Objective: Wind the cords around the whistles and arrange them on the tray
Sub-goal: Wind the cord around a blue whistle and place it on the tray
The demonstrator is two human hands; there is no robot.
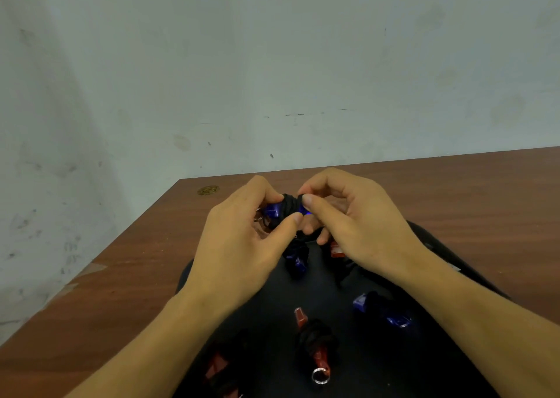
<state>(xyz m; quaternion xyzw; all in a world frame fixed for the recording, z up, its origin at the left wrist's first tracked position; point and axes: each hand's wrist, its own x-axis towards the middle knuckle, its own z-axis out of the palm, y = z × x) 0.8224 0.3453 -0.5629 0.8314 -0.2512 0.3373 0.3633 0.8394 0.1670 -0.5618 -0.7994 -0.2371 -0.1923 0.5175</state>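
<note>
red whistle (pixel 219 373) cut off at bottom edge

tray: sits on the desk (pixel 136 276), near edge, wall (pixel 212 64) behind
whistles on tray (pixel 378 367): five wound ones spread across it
held whistle (pixel 286 209): above the tray's far end, left hand (pixel 239 246) and right hand (pixel 354 215) either side

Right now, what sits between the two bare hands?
Head view: a blue plastic whistle wound in black cord, pinched by left hand and right hand.

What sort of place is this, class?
Probably a plain workroom or classroom: a wooden table against a scuffed white wall, with a black tray of whistles on it.
</note>
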